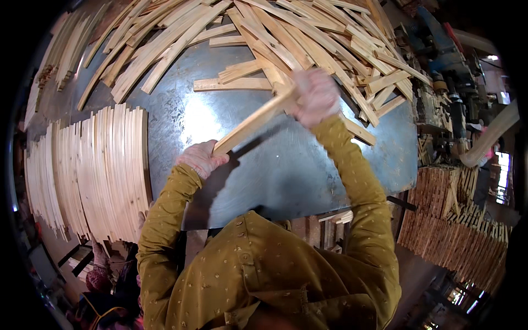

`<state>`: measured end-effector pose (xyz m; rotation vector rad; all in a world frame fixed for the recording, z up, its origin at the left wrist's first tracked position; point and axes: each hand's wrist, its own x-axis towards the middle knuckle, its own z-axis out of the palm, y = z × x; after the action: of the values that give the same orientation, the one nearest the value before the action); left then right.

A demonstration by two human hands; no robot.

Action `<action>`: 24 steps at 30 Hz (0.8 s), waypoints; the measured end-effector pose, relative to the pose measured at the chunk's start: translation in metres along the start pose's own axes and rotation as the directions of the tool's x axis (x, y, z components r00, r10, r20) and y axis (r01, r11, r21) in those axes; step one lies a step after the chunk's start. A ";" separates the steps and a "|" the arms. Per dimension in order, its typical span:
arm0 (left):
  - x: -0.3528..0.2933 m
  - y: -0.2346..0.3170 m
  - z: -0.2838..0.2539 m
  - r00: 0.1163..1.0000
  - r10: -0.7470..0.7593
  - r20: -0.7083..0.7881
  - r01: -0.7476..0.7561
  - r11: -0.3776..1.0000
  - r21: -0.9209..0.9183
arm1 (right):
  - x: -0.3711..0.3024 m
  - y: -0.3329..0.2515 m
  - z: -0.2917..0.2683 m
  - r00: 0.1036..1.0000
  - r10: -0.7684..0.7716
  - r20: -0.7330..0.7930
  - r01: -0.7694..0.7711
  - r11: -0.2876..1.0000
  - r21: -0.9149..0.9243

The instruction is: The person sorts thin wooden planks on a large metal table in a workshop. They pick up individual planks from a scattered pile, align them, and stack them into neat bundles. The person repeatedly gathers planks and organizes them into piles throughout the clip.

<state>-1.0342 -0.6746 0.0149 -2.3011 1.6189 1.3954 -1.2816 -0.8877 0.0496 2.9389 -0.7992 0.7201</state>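
A pale wooden slat (250, 127) slants above the metal table (264, 181), its near end low on the left and its far end up on the right. My left hand (201, 158) is closed round the near end, the thumb lying along it. At the far end my right hand (316, 98), smeared by motion, is closed on the same slat. Just beyond my hands, loose slats (234, 84) lie on the metal. The slat's shadow falls on the tabletop beneath it.
A big heap of loose slats (330, 38) covers the table's far side. Neatly stacked slats (104, 165) stand at the left, beside another person's hand (99, 256). More stacked wood (456, 236) stands on the right, below machinery (440, 66) and a hose (489, 140).
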 end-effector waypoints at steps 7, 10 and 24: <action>0.015 -0.053 0.084 0.949 -0.234 -0.211 0.063 0.797 -0.600 | -0.044 0.106 0.100 0.689 0.604 0.400 -0.557 0.795 -0.239; 0.007 -0.031 0.081 0.899 -0.398 -0.180 0.181 0.714 -0.676 | -0.058 0.104 0.090 0.690 0.597 0.409 -0.545 0.801 -0.249; 0.004 -0.062 0.062 0.996 0.015 -0.091 -0.091 0.075 -0.993 | -0.016 0.046 -0.046 0.827 -0.547 -0.131 0.536 0.837 -0.107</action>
<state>-1.0272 -0.6203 -0.0531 -2.6595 0.5130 3.2802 -1.3359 -0.9139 0.0784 2.7766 0.0446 0.8275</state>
